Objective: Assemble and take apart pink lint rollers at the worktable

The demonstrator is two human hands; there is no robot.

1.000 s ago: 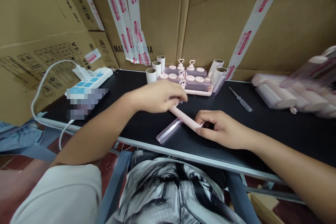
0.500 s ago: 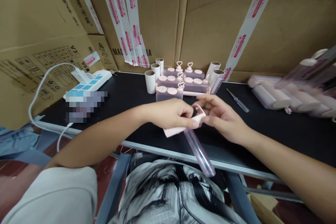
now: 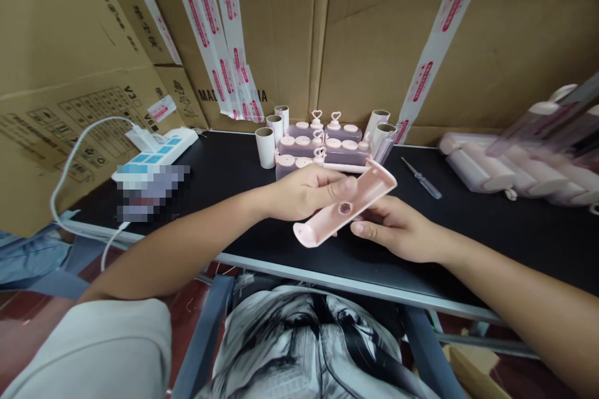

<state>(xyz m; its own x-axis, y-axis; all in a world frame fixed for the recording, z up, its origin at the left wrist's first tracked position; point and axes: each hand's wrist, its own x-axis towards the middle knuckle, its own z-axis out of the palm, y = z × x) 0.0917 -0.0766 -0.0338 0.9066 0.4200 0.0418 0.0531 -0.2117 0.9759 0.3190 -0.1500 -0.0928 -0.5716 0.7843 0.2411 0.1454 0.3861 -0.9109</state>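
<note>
A pale pink plastic trough-shaped piece (image 3: 369, 190) is tilted up to the right, its hollow side facing me. It has rounded end walls and a round dark hole in the middle. My left hand (image 3: 311, 193) grips its upper left edge, thumb on the inner face. My right hand (image 3: 402, 227) is curled close behind and below its right half. That hand's thumb points left under the piece; its other fingertips are hidden, and so is whatever they may hold. The clear tube is out of sight.
Pink-lidded translucent containers (image 3: 346, 156) with heart loops stand behind my hands, flanked by white tubes (image 3: 265, 148). A clear-handled screwdriver (image 3: 423, 181) lies right of them. More pink containers (image 3: 482, 168) are stacked far right. A power strip (image 3: 161, 149) sits left, against cardboard (image 3: 276, 25).
The pink piece has been turned over, so its hollow inside now faces me. The clear tube that hung below it has gone from view. My right hand has moved lower.
</note>
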